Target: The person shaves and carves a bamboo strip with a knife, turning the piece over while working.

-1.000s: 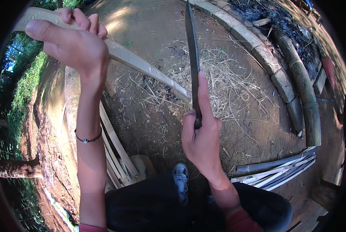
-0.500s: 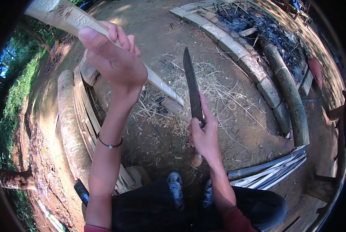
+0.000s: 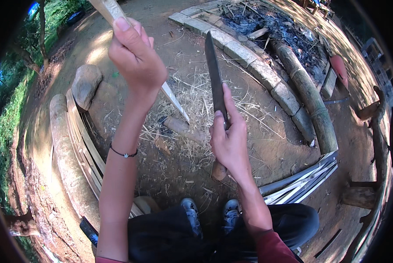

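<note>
My left hand (image 3: 137,59) is raised at the upper left, closed around a pale split bamboo strip (image 3: 173,101). The strip slants down to the right, its upper end running out of view. Its lower tip ends over a short piece of wood (image 3: 183,129) on the ground; whether they touch I cannot tell. In my right hand (image 3: 229,140) is a machete, gripped near the base of its dark blade (image 3: 212,65), with the index finger laid along it. The blade points up and away, apart from the strip. The butt of its wooden handle (image 3: 218,171) shows below the hand.
Thin shavings (image 3: 196,94) litter the dirt ahead. Long split strips (image 3: 84,144) lie beside a log (image 3: 67,158) at left, near a rock (image 3: 86,85). More strips (image 3: 297,179) lie at right. Beyond, a brick border (image 3: 249,61) and a bamboo pole (image 3: 306,87) edge an ash pit (image 3: 275,30).
The view has shifted, so the ground things sit farther left and higher. The bamboo strip stands steeper, and its lower tip has moved left, away from the blade. Both holds are unchanged.
</note>
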Motion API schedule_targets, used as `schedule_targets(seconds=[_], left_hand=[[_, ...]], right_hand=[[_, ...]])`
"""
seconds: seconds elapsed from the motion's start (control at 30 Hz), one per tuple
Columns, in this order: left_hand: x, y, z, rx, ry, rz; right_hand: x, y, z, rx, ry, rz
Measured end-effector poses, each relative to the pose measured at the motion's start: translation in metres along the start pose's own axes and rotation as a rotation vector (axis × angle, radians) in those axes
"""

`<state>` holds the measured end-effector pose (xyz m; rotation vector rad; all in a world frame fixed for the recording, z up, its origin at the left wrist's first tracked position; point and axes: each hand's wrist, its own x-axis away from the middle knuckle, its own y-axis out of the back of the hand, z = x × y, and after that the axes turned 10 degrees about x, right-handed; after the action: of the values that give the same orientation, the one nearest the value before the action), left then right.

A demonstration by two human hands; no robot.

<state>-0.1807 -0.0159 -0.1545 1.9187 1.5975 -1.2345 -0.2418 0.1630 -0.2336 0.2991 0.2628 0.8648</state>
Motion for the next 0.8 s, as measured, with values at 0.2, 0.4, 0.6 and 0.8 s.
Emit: schedule_targets(seconds=[0.2,0.4,0.6,0.8], left_hand=[[0.0,-0.023,0.005,-0.114,0.0,0.055],[0.003,-0.017,0.01,-0.19,0.017,0.065],[-0.004,-0.014,0.013,-0.226,-0.071,0.067],[0.002,-0.022,0.011,-0.276,-0.091,0.125]], right_hand=[[0.043,-0.086,-0.093,0.153,-0.076,0.065],[0.037,-0.083,-0.131,0.041,-0.213,0.124],[-0.001,-0.04,-0.052,-0.316,-0.056,0.012],[0.05,-0.119,-0.149,-0.041,-0.037,-0.028]])
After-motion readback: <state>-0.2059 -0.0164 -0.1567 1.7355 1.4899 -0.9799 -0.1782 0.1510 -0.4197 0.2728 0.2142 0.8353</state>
